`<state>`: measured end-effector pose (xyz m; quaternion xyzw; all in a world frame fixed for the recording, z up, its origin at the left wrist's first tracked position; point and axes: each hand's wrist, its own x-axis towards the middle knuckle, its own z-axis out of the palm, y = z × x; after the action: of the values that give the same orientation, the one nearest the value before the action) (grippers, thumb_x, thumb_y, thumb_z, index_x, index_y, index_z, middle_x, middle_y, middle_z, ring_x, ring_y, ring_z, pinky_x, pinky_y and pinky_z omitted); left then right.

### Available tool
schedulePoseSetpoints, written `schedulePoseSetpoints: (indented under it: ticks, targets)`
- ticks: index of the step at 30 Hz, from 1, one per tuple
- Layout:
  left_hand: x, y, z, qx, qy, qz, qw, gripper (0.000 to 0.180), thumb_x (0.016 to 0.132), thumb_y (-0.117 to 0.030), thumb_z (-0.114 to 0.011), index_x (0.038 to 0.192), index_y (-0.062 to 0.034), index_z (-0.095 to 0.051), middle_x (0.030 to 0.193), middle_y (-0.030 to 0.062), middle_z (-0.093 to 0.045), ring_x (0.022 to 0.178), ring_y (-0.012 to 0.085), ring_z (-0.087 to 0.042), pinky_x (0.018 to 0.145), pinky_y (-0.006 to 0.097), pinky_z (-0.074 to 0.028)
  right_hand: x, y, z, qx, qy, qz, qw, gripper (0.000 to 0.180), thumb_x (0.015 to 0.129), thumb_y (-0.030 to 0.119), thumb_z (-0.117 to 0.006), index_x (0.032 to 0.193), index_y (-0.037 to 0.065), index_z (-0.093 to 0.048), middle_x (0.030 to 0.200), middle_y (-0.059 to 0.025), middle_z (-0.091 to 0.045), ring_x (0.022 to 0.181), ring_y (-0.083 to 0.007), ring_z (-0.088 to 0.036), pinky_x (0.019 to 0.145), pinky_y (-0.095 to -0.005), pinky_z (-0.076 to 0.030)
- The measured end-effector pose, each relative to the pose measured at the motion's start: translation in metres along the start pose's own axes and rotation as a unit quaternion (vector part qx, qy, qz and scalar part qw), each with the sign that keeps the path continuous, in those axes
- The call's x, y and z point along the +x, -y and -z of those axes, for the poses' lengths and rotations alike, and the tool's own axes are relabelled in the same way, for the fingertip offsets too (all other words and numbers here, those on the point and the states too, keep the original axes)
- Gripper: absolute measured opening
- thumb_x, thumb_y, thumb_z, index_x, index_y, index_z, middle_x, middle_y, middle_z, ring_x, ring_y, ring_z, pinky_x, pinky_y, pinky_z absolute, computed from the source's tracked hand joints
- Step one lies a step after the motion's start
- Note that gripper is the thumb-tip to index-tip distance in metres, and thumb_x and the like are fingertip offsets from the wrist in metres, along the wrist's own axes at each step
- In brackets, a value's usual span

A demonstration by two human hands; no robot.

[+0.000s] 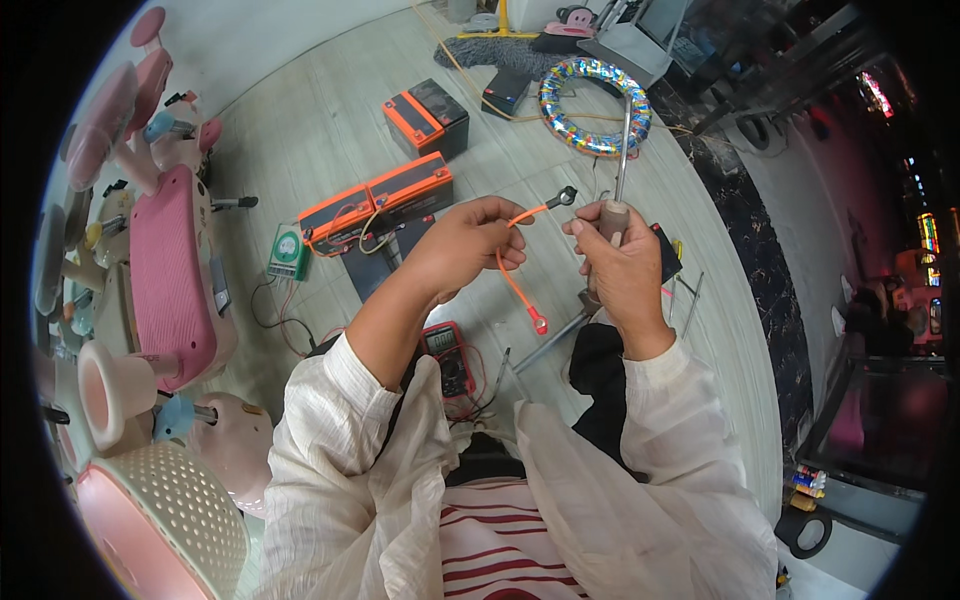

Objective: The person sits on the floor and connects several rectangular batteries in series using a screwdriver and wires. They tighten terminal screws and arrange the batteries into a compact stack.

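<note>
The orange wire hangs mid-frame, pinched in the left hand; its ring lug is raised toward 1 o'clock, presumably to meet the tool tip, and its other end dangles at 6 o'clock. The right hand is clenched around a screwdriver, shaft upright. Batteries lie at 10 o'clock, a meter at 7, a foil ring at 12. Nothing blocks the hands.

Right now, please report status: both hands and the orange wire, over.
Left hand shut on orange wire, ring terminal up. Right hand shut on screwdriver, shaft upright. Nothing between hands; batteries on floor behind.
</note>
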<state>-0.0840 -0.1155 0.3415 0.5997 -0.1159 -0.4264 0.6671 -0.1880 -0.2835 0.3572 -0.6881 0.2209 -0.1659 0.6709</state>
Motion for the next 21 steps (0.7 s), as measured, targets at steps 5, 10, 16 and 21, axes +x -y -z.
schedulePoseSetpoints:
  ticks: [5, 10, 16, 21]
  targets:
    - [0.008, 0.014, 0.003, -0.03, -0.013, -0.006, 0.999, 0.026, 0.096, -0.015, -0.048, 0.113, -0.0015, -0.063, 0.072, -0.0022, -0.048, 0.062, 0.0075, -0.044, 0.058, 0.024, -0.04, -0.001, -0.003, -0.005, -0.006, 0.038, 0.007, 0.999, 0.009, 0.085, 0.007, -0.07, 0.092, 0.004, -0.064, 0.079, 0.0052, -0.061, 0.068, -0.001, -0.049, 0.056, -0.0201, -0.041]
    - [0.0, 0.007, -0.01, -0.021, -0.003, 0.041, 0.999, 0.026, 0.1, -0.025, -0.052, 0.113, -0.0055, -0.064, 0.067, -0.0054, -0.041, 0.057, 0.0056, -0.034, 0.051, 0.024, -0.03, -0.004, -0.006, -0.015, -0.032, 0.048, 0.053, 0.997, 0.008, 0.085, 0.005, -0.07, 0.09, 0.002, -0.065, 0.078, 0.0052, -0.06, 0.069, -0.0003, -0.047, 0.061, -0.0191, -0.04]
    - [0.001, 0.012, -0.012, -0.056, 0.026, 0.01, 0.998, 0.025, 0.1, -0.02, -0.052, 0.118, -0.0038, -0.061, 0.071, -0.0029, -0.05, 0.056, 0.0054, -0.039, 0.051, 0.024, -0.034, -0.004, -0.001, -0.019, -0.019, 0.008, 0.062, 0.998, 0.006, 0.087, 0.002, -0.068, 0.092, 0.0, -0.064, 0.08, 0.004, -0.062, 0.07, -0.0006, -0.049, 0.06, -0.0185, -0.04]
    - [0.002, 0.02, -0.012, -0.076, 0.046, 0.002, 0.996, 0.024, 0.097, -0.014, -0.052, 0.117, -0.0011, -0.059, 0.074, -0.0024, -0.054, 0.056, 0.0056, -0.038, 0.052, 0.022, -0.035, -0.003, -0.001, -0.021, -0.01, -0.006, 0.072, 0.997, 0.006, 0.087, 0.001, -0.067, 0.092, 0.0, -0.064, 0.082, 0.0027, -0.064, 0.071, -0.0007, -0.05, 0.06, -0.0188, -0.04]
